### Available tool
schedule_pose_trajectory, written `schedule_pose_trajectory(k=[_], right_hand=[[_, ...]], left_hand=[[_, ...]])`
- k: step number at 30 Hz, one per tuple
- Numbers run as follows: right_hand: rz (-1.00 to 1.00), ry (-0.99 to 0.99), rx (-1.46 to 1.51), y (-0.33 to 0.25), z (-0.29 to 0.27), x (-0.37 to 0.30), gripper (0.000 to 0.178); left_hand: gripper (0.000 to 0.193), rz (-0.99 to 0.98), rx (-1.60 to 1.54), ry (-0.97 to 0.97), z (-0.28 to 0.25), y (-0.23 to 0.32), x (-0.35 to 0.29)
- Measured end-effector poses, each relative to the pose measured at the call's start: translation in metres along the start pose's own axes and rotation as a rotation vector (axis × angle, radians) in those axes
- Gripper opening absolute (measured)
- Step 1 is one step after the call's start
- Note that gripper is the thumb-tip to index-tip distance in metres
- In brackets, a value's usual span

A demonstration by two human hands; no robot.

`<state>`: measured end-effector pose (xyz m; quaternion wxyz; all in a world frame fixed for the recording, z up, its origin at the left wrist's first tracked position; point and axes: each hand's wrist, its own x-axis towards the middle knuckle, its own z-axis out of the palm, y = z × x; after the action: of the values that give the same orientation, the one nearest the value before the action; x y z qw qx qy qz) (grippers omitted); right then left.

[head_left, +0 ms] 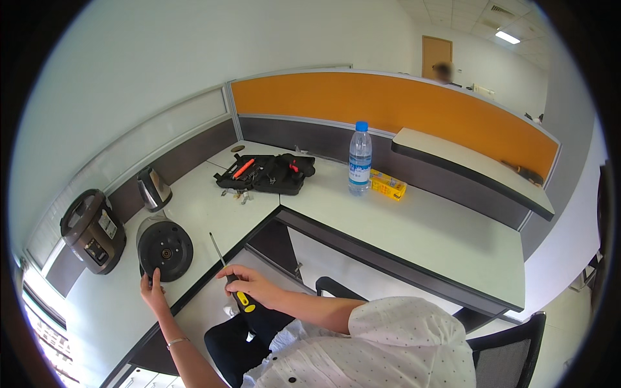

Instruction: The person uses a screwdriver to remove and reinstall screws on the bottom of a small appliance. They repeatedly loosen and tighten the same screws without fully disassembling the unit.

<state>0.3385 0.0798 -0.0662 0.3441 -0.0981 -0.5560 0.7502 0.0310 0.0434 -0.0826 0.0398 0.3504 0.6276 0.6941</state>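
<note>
An electric kettle (165,251) lies on its side at the left of the desk, its round black underside with a central socket facing me. My left hand (154,294) grips the near lower rim of that underside, fingers up against the black plastic. In my right hand (249,286) is a screwdriver (242,299) with a black and yellow handle. Its thin shaft points up and away, over the desk edge. The tip stands apart from the kettle, to its right.
Beyond the kettle stand a brown pressure cooker (96,231) and a steel jug (154,189). An opened tool case (265,173) lies in the desk corner, small parts beside it. Farther right are a water bottle (359,161), a yellow box (388,185) and a raised shelf (469,161).
</note>
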Motion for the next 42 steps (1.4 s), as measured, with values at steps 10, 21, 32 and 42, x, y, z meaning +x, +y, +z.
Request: schedule_pose_trajectory(k=[10, 21, 32, 42], right_hand=[[-0.106, 0.095, -0.21, 0.012, 0.002, -0.003, 0.035], [-0.028, 0.093, -0.497, 0.015, -0.001, -0.01, 0.085], [-0.048, 0.074, -0.517, 0.009, 0.006, -0.001, 0.069], [-0.052, 0.011, -0.587, 0.007, 0.026, 0.024, 0.066]], left_hand=[[0.055, -0.08, 0.072, 0.018, 0.003, -0.006, 0.001], [0.066, 0.039, 0.199, 0.028, -0.003, 0.004, -0.001], [0.071, 0.075, 0.287, 0.01, -0.005, 0.012, -0.003], [0.072, 0.086, 0.309, 0.012, -0.006, 0.01, -0.002]])
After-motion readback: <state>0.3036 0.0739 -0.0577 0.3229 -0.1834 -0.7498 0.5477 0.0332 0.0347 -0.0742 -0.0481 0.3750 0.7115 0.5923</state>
